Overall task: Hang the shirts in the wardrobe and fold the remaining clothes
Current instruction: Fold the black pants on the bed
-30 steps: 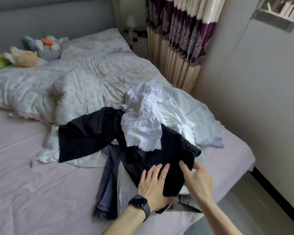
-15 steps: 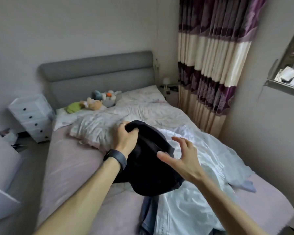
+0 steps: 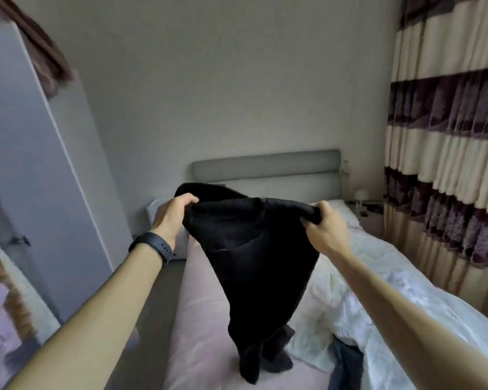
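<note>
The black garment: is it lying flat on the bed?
No: the left hand and the right hand grip the top edge of the black garment, and it hangs down over the bed.

Bed (image 3: 265, 166) with pink sheet (image 3: 203, 319), crumpled white quilt (image 3: 358, 277) along right, blue denim garment (image 3: 347, 361) at near end

both bare forearms reach forward and up, held apart at about the same height. the left hand (image 3: 172, 213) has its back toward the camera, thumb on top and fingers curled round the upper edge of a black denim garment (image 3: 254, 249). a dark rubbery wristband (image 3: 152, 246) circles the left wrist. the right hand (image 3: 326, 230) grips the opposite end of that upper edge in a closed fist, knuckles up, thumb tucked over the bunched cloth.
</note>
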### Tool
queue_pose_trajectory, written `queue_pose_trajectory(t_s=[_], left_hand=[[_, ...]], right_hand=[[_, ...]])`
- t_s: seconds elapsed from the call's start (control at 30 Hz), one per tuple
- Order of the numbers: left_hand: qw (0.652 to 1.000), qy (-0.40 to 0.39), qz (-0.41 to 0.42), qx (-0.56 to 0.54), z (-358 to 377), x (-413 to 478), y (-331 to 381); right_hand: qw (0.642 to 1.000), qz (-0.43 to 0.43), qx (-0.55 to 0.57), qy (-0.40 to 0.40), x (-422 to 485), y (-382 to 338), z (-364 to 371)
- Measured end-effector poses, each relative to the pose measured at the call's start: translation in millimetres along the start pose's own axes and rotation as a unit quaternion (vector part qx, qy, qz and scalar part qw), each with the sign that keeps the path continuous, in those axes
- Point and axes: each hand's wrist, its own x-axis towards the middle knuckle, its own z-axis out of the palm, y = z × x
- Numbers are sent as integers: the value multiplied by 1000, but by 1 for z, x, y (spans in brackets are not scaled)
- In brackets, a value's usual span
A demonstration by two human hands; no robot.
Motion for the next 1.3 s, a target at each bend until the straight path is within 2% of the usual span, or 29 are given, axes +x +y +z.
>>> queue_pose_trajectory(t_s=[0.07,0.17,0.27,0.37,0.53,0.6,0.7,0.77,0.8,0.97,1.07,1.17,1.3], left_hand=[[999,-37,-5,7,-37,-1,2],[988,-149,-15,-27,-54,-6,7],[981,-170,-3,-90,-60,-18,15],[966,-194,-4,-172,-66,-26,23],[959,-256,-47,-116,-81,-41,40],[974,-209,-9,-91,-77,-45,49],[996,-68,63,-16,-66,-36,62],[996,-45,65,51,-52,-33,70],[995,-42,66,68,-48,-30,73],[992,17,62,111,-24,-26,75],[988,52,84,117,-21,-26,95],[982,91,94,138,-29,-21,117],[980,70,102,152,-32,-26,124]], right_hand=[[999,-41,-17,31,17,-43,-8],[999,12,33,37,31,-91,-10],[982,101,156,35,34,-116,-7],[971,129,202,19,31,-123,-22],[947,174,270,-6,42,-114,-53],[945,167,282,-20,46,-105,-66],[968,148,181,-90,34,-93,-78],[956,179,159,-168,22,-92,-88],[951,187,172,-175,26,-93,-87],[927,194,310,-78,30,-105,-83],[929,157,326,-82,30,-106,-84],[950,99,269,-126,36,-115,-105],[938,117,311,-101,43,-119,-139]])
